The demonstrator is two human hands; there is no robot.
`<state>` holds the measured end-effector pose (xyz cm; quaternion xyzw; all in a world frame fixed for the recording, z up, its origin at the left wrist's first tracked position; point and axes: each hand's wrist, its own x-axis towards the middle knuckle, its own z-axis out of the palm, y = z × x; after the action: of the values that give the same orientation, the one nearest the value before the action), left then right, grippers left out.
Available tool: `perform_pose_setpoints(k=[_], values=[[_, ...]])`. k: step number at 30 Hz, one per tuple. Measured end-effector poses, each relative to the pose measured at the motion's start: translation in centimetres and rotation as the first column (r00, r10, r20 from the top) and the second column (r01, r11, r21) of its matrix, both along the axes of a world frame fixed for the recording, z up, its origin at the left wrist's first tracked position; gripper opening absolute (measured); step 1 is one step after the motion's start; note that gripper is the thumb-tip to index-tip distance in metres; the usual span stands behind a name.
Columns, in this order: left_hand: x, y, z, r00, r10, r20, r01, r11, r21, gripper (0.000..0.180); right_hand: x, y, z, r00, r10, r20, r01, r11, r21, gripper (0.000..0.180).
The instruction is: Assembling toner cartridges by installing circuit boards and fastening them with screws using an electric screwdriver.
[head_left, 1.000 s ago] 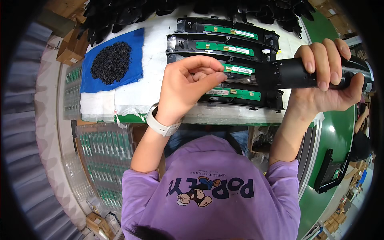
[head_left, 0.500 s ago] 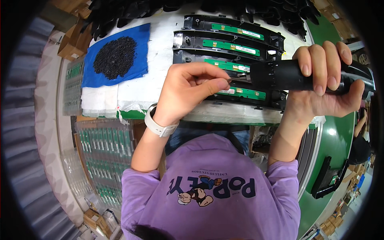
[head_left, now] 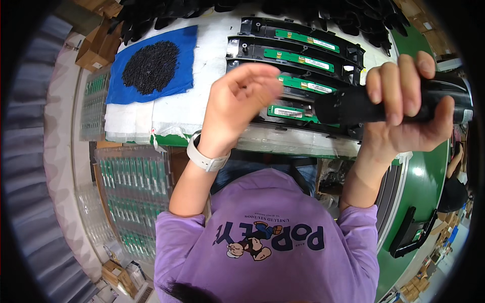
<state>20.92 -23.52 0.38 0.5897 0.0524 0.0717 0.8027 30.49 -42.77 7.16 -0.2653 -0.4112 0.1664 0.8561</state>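
My right hand (head_left: pixel 401 98) is wrapped round a black electric screwdriver (head_left: pixel 348 104), held sideways with its nose toward the left. Below and behind that nose lie several curved black plastic housings (head_left: pixel 250 50), stacked front to back, each carrying a narrow green circuit board (head_left: pixel 303 59). My left hand (head_left: pixel 240 96) hovers over the left ends of the nearer housings, apart from the screwdriver. Its fingers are bent and smeared by motion, so I cannot make out anything between them. To the left, a heap of small black screws (head_left: pixel 150 67) rests on a blue cloth (head_left: pixel 186 60).
More black plastic parts (head_left: pixel 348 17) are piled along the table's far edge. Clear trays of green boards (head_left: pixel 136 202) stand at the lower left. Another black housing (head_left: pixel 415 233) lies on the green surface at right. Part of another person (head_left: pixel 453 189) shows at the right edge.
My left hand has drawn back leftward from the screwdriver's tip, which its fingers were touching with a pinch. The screwdriver stays in my right hand, roughly where it was.
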Motion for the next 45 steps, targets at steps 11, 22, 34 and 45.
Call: perform_pose_setpoints(k=[11, 22, 34, 45], values=[[0.7, 2.0, -1.1, 0.977, 0.191, 0.093, -0.138, 0.904, -0.404, 0.019, -1.8, 1.4, -1.9, 0.973, -0.130, 0.191, 0.195, 0.905, -0.378, 0.043], [0.4, 1.1, -2.5, 0.968, 0.197, 0.157, -0.183, 0.978, -0.101, 0.017, -2.4, 1.9, -1.5, 0.868, -0.113, 0.483, 0.396, 0.745, -0.538, 0.039], [0.4, 0.9, -2.2, 0.977, 0.192, 0.090, -0.180, 0.976, -0.123, 0.010, -2.5, 2.2, -1.7, 0.970, -0.155, 0.189, 0.214, 0.913, -0.348, 0.038], [-1.9, 1.2, 0.3, 0.993, -0.075, -0.090, 0.072, 0.997, -0.029, 0.013, -0.3, 1.7, 0.7, 0.999, 0.033, -0.014, -0.032, 0.993, 0.111, 0.038]])
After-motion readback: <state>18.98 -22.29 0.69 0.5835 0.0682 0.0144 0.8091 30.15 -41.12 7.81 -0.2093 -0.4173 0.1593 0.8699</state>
